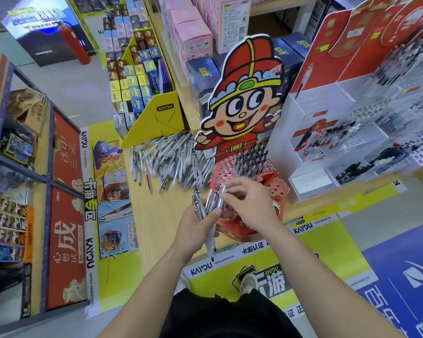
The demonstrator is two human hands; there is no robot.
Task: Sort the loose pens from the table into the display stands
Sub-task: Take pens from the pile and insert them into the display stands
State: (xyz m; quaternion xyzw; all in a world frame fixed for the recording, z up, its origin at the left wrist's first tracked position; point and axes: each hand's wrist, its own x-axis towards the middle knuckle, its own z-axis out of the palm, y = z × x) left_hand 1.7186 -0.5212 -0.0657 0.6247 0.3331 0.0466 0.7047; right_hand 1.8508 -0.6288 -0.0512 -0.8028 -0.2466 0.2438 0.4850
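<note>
At far left, a blue-framed shelf (22,167) with red panels stands near the left edge of the wooden surface (154,215). Toward the back of the surface, a yellow KAYOU card box (156,113) sits with a heap of loose pens (171,159) spread just in front of it and reaching right to the red stand. Bare wood lies open between that heap and the near edge, left of the hands. The left hand (195,228) is closed round a bundle of pens (209,208), which hangs past the near edge at its lower end. The right hand (252,203) meets the bundle from the right, its fingertips pinching a single pen (222,198) at the top. Both hands hover over the low front of the red cartoon display stand (242,93), whose perforated tray (224,170) shows open holes on its left and a block of upright pens (253,157) on its right. Clear and white display stands (340,142) crowd the right end.
</note>
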